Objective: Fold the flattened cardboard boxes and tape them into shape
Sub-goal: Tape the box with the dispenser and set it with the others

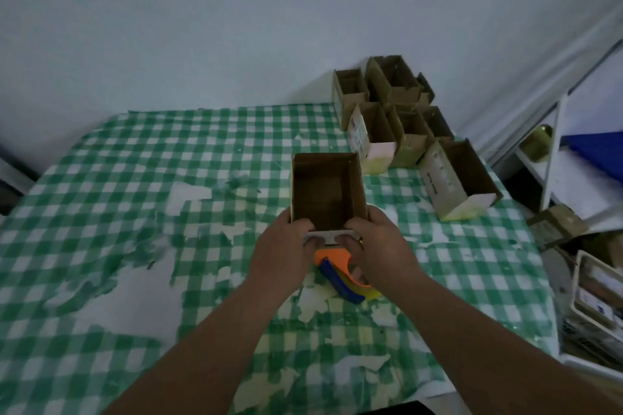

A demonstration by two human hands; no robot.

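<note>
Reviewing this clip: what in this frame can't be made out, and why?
Head view only:
- Near end of the open box: hidden behind the left hand and right hand, so any tape there cannot be seen.
- Tape dispenser: its sides covered by both hands.
- Print on the finished boxes: too dim and small to read.
- Basket: cut off by the right edge.

Dim room with a checked table set against a pale wall

A green-and-white checked tablecloth [135,178], worn to white patches, covers the table; a plain pale wall [236,27] stands at the far side, and a white shelf frame [553,158] stands at the right, with a pale crate [586,310] near it.
</note>
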